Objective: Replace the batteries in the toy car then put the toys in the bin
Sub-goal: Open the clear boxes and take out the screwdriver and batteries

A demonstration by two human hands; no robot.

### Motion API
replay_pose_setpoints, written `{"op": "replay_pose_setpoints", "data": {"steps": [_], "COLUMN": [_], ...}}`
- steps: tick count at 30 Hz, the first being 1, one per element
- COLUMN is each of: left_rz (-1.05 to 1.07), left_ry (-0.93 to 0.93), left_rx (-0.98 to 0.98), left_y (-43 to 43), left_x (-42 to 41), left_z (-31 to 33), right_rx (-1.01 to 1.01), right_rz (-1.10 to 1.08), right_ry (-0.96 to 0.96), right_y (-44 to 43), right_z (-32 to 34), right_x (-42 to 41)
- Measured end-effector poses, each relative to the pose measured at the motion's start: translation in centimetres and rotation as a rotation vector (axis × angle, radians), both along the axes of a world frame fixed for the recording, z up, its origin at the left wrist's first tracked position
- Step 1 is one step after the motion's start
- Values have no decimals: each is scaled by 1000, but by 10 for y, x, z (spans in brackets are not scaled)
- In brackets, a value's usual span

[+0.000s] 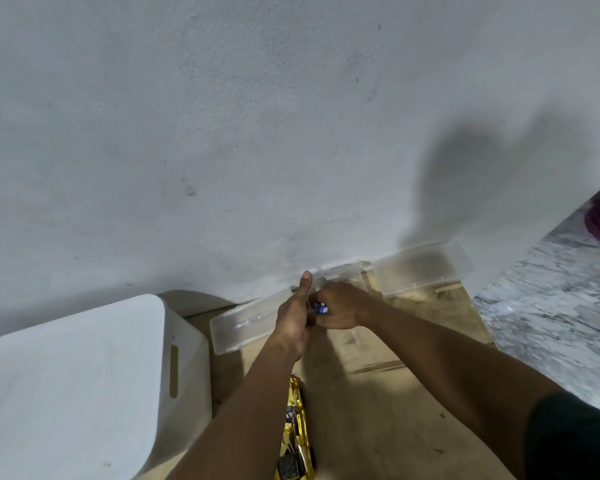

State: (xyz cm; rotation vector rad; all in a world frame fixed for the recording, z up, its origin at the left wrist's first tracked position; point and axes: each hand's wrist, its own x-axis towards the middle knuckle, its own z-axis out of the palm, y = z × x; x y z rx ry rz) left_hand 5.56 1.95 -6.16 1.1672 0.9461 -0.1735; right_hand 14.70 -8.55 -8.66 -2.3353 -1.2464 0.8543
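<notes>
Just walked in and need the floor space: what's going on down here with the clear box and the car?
A person is working with both hands over a clear plastic box against the wall. The right hand holds a small blue battery; the left hand is close beside it, thumb raised, and what it holds is hidden. The yellow toy car lies on the wooden board beside the left forearm, not yet in the white bin at the left.

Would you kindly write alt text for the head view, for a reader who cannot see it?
A person's right hand holds a small blue battery at a clear plastic box, the left hand, thumb raised, close beside it. A shiny yellow toy car and white plastic bin sit nearer.
</notes>
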Motion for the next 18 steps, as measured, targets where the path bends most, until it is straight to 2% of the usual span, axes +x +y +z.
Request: {"op": "replay_pose_setpoints", "data": {"steps": [5,11,15,18], "left_rz": [4,0,52,56], "left_ry": [-2,-20,-41,-46], "left_rx": [-20,-23,-20,-13], "left_y": [-1,-2,-2,-4], "left_x": [0,-3,-2,-3], "left_z": [5,7,4,11], "right_rx": [108,334,512,581], "right_rz": [-50,-408,-724,-983], "right_ry": [-31,-62,162,591], "right_y": [-4,-20,-35,-47], "right_z": [2,11,13,26], "right_x": [-3,-11,-24,-27]}}
